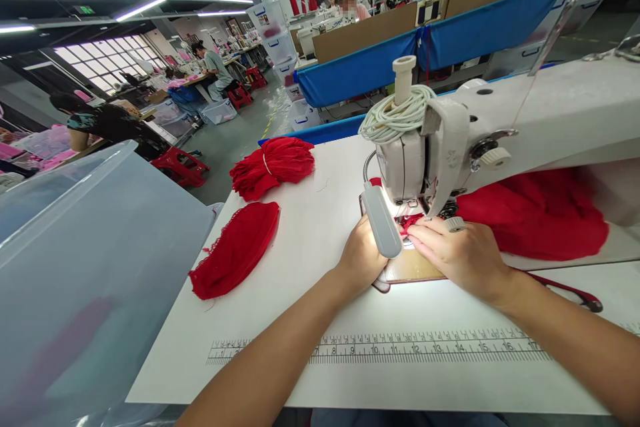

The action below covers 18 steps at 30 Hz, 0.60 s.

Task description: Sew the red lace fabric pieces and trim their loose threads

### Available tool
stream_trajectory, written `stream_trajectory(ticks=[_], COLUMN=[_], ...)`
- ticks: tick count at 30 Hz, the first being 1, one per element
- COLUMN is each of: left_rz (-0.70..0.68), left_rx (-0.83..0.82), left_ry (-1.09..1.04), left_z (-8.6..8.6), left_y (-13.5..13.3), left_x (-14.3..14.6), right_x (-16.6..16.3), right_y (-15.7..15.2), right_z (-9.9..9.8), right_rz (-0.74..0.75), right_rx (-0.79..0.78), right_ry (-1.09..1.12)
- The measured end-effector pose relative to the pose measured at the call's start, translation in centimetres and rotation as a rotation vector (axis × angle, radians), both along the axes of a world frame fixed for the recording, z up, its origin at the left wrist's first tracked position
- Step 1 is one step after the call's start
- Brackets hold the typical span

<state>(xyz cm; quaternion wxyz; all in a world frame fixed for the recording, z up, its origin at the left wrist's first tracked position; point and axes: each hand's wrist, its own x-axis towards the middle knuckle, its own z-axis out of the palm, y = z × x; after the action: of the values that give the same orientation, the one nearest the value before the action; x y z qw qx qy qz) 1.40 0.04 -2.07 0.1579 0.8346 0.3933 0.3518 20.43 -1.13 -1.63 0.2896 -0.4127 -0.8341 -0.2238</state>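
A small piece of red fabric [411, 220] lies under the needle area of a white sewing machine [405, 167]. My right hand [463, 253] pinches its edge between thumb and fingers, just right of the presser foot. On the other side my left hand [361, 255] rests close to the needle plate, its fingers mostly hidden behind a grey clip-on lamp [383, 221] that lights the spot. More red fabric [540, 213] is heaped under the machine arm, behind my right hand.
Left on the white table [290, 320] are a tied red fabric bundle [273, 165] and a stack of red pieces [235, 250]. A dark-red-handled tool [575, 292] lies right. A large translucent bin [95, 280] stands against the left edge. A printed ruler [380, 349] runs along the front.
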Motion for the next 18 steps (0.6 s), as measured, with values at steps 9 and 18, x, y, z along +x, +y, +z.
stream_trajectory(ticks=[9, 18], left_rz=[0.001, -0.055], left_rx=[-0.081, -0.001], left_ry=[0.121, 0.001], left_z=[0.9, 0.7], left_y=[-0.4, -0.2], left_x=[-0.2, 0.0], right_x=[0.0, 0.8], right_y=[-0.3, -0.1], right_z=[0.7, 1.3], right_rz=[-0.008, 0.245], right_rx=[0.160, 0.176], right_ry=[0.022, -0.065])
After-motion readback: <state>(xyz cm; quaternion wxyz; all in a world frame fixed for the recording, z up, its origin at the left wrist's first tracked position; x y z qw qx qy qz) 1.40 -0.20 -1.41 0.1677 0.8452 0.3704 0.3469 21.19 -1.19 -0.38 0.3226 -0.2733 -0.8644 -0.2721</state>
